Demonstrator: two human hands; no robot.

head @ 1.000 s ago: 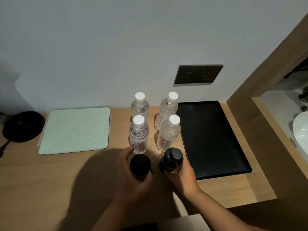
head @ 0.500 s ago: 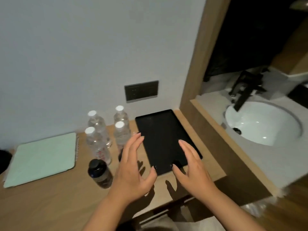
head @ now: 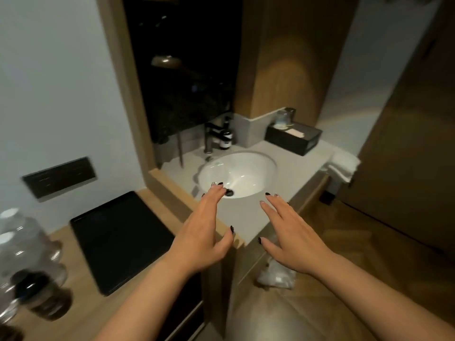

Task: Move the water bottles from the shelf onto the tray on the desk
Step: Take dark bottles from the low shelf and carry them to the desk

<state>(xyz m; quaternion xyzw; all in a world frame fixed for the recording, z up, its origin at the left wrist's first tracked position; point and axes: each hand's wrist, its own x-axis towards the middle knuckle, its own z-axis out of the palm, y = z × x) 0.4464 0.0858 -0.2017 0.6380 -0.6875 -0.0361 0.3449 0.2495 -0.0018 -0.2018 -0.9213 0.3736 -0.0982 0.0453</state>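
Wooden desk at left, pale counter with round white sink and dark faucet beyond. Black flat tray bare on desk; clear bottles blurred at left edge, beside it. Left hand and right hand both raised, fingers spread, holding nothing, over counter edge. Black box, folded towel far right.

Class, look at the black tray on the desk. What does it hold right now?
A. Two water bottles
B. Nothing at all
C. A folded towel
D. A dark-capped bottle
B: the black tray lies bare, while the water bottles stand left of it on the desk.
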